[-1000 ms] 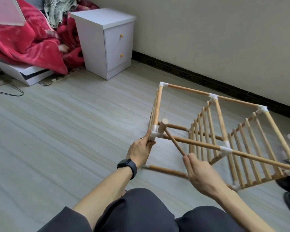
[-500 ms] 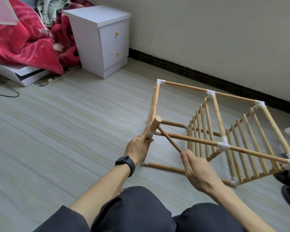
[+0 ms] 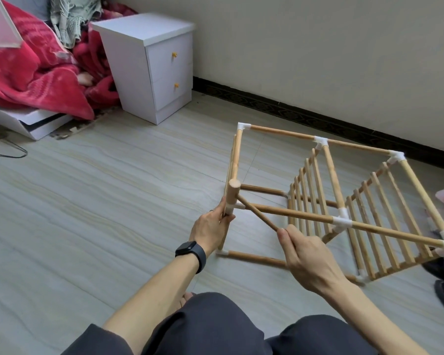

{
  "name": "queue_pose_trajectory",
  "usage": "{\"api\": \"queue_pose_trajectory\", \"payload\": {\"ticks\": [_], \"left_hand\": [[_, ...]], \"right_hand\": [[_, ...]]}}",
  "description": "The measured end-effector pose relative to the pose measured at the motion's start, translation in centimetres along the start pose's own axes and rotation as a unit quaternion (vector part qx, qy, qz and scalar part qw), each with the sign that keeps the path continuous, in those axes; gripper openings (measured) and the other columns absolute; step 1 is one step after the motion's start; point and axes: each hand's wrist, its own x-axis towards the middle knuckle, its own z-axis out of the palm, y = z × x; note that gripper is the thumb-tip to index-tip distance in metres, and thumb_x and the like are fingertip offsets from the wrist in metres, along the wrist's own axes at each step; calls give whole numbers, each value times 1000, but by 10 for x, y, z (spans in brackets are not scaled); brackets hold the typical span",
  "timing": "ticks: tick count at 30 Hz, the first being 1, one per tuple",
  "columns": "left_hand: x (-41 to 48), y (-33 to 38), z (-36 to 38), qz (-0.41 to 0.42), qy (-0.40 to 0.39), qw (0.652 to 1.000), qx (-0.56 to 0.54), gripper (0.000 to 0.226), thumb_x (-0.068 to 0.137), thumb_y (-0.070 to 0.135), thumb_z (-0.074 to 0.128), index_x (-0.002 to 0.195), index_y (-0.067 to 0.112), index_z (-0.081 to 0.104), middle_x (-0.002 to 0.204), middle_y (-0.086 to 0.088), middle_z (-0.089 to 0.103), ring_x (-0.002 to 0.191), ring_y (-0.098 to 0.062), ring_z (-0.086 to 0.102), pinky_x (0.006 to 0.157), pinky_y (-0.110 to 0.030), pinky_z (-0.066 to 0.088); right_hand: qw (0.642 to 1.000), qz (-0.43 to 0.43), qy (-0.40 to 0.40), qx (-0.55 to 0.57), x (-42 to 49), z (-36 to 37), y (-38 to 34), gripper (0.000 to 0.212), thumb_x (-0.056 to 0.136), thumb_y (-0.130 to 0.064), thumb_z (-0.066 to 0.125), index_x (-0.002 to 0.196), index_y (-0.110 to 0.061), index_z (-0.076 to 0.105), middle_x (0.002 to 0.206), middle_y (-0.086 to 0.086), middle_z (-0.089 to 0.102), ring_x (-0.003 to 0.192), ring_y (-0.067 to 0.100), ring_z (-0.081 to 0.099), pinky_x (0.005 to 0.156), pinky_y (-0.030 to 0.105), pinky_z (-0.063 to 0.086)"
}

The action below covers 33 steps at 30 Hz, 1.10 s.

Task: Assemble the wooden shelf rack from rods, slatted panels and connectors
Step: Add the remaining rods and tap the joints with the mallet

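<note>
Shows a pale wooden shelf rack (image 3: 296, 213) tipped on its side on the floor at centre right of the frame, its length running toward the right edge. Built of round rods (image 3: 282, 133) joined at corners and mid-points by white connectors (image 3: 321, 142). Carries slatted panels (image 3: 309, 198) standing on edge across the frame: one mid-length, one near the right end, a third seen edge-on at the left end. Gripped at the near left corner post by the left hand (image 3: 212, 226). Has a small wooden mallet (image 3: 233, 190) with its cylindrical head right at that corner's connector, its thin handle slanting down-right into the right hand (image 3: 310, 254).
</note>
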Motion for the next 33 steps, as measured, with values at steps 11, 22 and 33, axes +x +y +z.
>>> {"api": "queue_pose_trajectory", "payload": {"ticks": [11, 22, 33], "left_hand": [[88, 22, -68, 49, 22, 998, 29, 49, 102, 45, 40, 151, 38, 37, 157, 2, 39, 146, -20, 30, 114, -41, 31], [73, 42, -32, 270, -92, 923, 258, 52, 99, 58, 15, 119, 35, 57, 166, 8, 22, 155, -11, -1, 126, -45, 1], [6, 60, -16, 391, 78, 913, 87, 33, 92, 37, 57, 119, 23, 68, 118, 3, 69, 113, -16, 59, 96, -40, 50]], "right_hand": [[960, 117, 250, 47, 68, 35, 10, 41, 110, -38, 22, 89, -26, 56, 78, -12, 64, 83, 7, 56, 114, 49, 24], [949, 138, 275, 74, 67, 15, 71, 54, 97, -50, 14, 68, -24, 50, 54, -5, 62, 69, 8, 59, 83, 33, 21], [976, 175, 132, -5, 14, -37, 122, 52, 108, -36, 31, 64, -20, 53, 52, -1, 61, 64, 19, 60, 96, 49, 39]]}}
